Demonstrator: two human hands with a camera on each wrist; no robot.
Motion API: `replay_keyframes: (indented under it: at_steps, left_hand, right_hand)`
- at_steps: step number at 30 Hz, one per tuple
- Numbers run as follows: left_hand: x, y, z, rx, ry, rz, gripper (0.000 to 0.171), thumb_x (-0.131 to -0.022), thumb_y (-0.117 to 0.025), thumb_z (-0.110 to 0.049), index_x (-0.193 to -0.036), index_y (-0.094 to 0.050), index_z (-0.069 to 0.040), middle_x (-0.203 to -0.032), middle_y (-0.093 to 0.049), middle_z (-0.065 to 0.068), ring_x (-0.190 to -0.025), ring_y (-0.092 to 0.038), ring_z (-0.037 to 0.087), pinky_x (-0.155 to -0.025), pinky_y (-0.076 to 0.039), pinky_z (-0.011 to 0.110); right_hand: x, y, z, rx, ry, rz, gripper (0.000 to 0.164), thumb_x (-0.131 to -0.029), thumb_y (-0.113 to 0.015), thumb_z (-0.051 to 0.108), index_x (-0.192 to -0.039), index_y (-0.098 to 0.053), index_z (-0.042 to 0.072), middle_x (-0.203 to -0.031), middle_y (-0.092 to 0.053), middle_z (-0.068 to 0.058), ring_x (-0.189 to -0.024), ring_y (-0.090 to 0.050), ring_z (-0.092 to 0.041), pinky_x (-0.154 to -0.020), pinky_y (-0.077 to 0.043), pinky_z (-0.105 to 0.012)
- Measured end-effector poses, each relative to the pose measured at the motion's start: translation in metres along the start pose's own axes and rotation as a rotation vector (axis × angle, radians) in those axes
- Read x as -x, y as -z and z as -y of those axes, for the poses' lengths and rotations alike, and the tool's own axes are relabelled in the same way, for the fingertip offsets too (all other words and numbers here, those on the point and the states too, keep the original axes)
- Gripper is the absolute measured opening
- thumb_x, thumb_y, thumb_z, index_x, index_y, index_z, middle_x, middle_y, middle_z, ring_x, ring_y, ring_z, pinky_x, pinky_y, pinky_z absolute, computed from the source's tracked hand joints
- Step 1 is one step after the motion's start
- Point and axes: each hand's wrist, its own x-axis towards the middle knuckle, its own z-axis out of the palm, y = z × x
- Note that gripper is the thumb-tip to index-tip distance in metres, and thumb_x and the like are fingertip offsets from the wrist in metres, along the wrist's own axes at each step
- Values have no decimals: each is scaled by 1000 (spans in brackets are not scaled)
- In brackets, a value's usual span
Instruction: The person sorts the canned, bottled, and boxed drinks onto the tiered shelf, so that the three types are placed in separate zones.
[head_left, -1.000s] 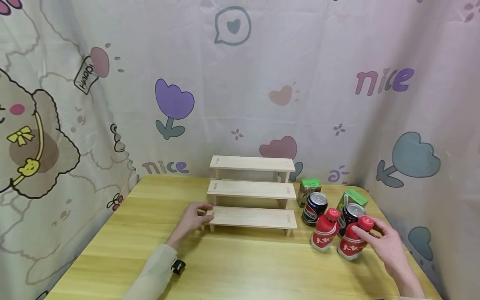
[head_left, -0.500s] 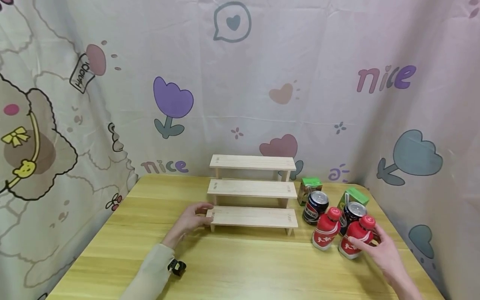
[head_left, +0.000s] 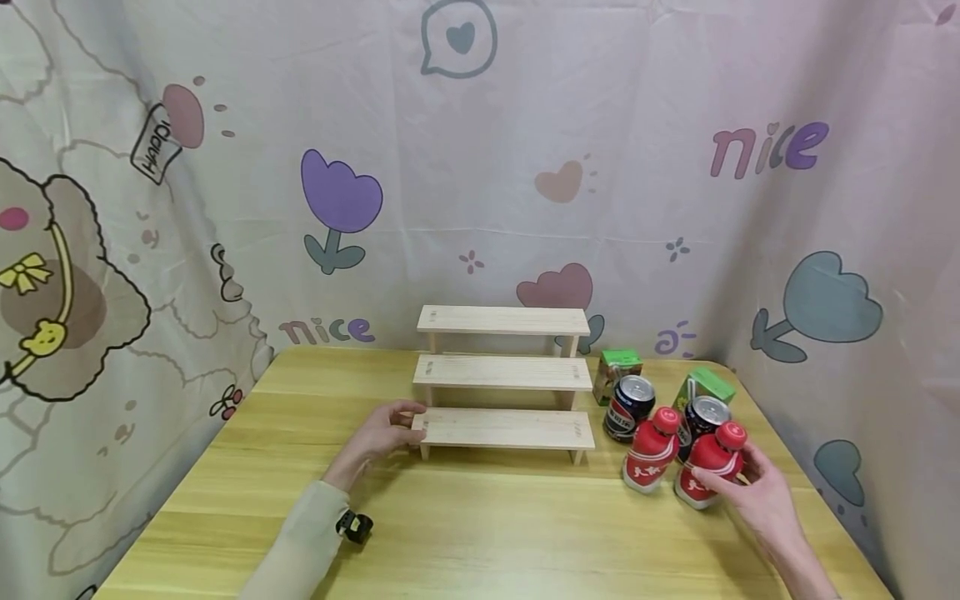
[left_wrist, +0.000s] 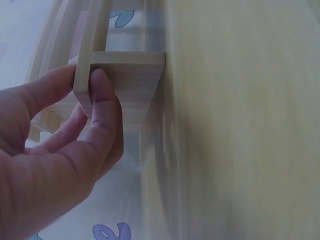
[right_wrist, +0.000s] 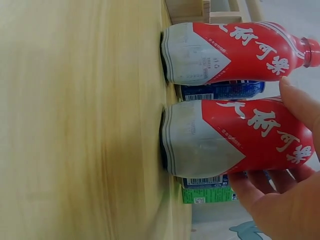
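Observation:
A three-step wooden shelf stands at mid-table in the head view. My left hand pinches the left end of its lowest board between thumb and fingers, as the left wrist view shows up close. At the right, my right hand grips a red-and-white cola bottle, thumb on one side and fingers round the other. That bottle stands upright on the table. A second bottle of the same kind stands just to its left. My right fingertips are partly hidden behind the gripped bottle.
Behind the bottles stand two dark cans, a left one and a right one. Two green-topped drink cartons, one left and one right, are at the back. A printed curtain surrounds the wooden table.
My right hand has slid lower on the bottle, its thumb moving from near the cap down to the label. My left hand keeps its hold on the shelf. The head view has tilted slightly.

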Motion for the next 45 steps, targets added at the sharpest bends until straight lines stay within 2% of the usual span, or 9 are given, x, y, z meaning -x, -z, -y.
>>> replay_keyframes:
  at_steps: [4, 7, 11, 15, 22, 25, 30, 39, 45]
  left_hand:
    - [1, 0, -2, 6, 17, -8, 52, -82, -72, 2, -130, -54, 6, -110, -59, 24, -84, -62, 21, -78, -60, 38]
    - [1, -1, -3, 16, 25, -13, 51, -82, -72, 3, -130, -54, 6, -109, -59, 24, -84, -62, 21, -78, -60, 38]
    - [0, -1, -3, 11, 24, -14, 51, -82, -72, 3, -130, -54, 6, -108, -59, 23, -84, -62, 21, -78, -60, 38]
    - [0, -2, -2, -15, 20, -20, 50, -82, -73, 3, -129, -55, 5, -106, -60, 21, -84, -61, 21, -78, -60, 37]
    - [0, -2, -1, 5, 24, -23, 50, -81, -71, 5, -129, -55, 6, -108, -59, 23, -84, -62, 22, -76, -60, 34]
    - [-1, -1, 0, -8, 28, -17, 52, -80, -72, 5, -129, -54, 6, -108, -60, 23, -85, -62, 22, -76, -60, 35]
    - [-2, -1, 1, 1, 27, -16, 52, -80, -72, 5, -129, -54, 5, -110, -59, 22, -85, -62, 22, -77, -61, 35]
    - [0, -2, 1, 18, 14, -6, 52, -81, -72, 4, -130, -54, 6, -114, -57, 25, -86, -62, 22, -77, -61, 36]
    - [1, -1, -2, 16, 9, -5, 51, -82, -72, 4, -130, -54, 6, -112, -58, 24, -84, -62, 21, -78, -61, 38]
  right_hand:
    - [-1, 1, 2, -8, -50, -10, 99, -83, -79, 34, -156, -19, 5, -153, -34, -25, -131, -40, -29, -75, -38, 2]
    - [-1, 0, 1, -26, -48, -33, 96, -82, -80, 33, -154, -23, 6, -151, -39, -22, -120, -49, -9, -75, -40, 1]
    - [0, -1, -2, -65, 10, -73, 82, -81, -82, 26, -144, -35, 4, -120, -57, 14, -93, -45, 19, -75, -44, -1]
    - [2, 0, -4, -104, 38, -86, 83, -80, -83, 22, -146, -36, 2, -99, -45, 35, -89, -46, 22, -74, -47, -2]
    - [2, 0, -7, -53, 21, -86, 91, -83, -79, 31, -154, -28, 6, -112, -48, 27, -92, -42, 22, -75, -42, 1]
    - [3, -1, -7, -37, 10, -80, 92, -84, -78, 31, -155, -25, 5, -128, -53, 8, -92, -40, 21, -75, -40, 1]
    - [2, -3, -6, -34, -10, -71, 98, -84, -78, 34, -156, -19, 5, -146, -38, -23, -98, -38, 14, -74, -40, 2]
    - [-1, -8, -3, -27, -99, -125, 104, -79, -82, 41, -157, -20, 13, -152, -40, -22, -132, -41, -33, -73, -40, 0]
    - [-3, -9, 1, -41, -135, -160, 104, -76, -82, 45, -157, -23, 18, -152, -42, -19, -129, -46, -24, -70, -40, 0]
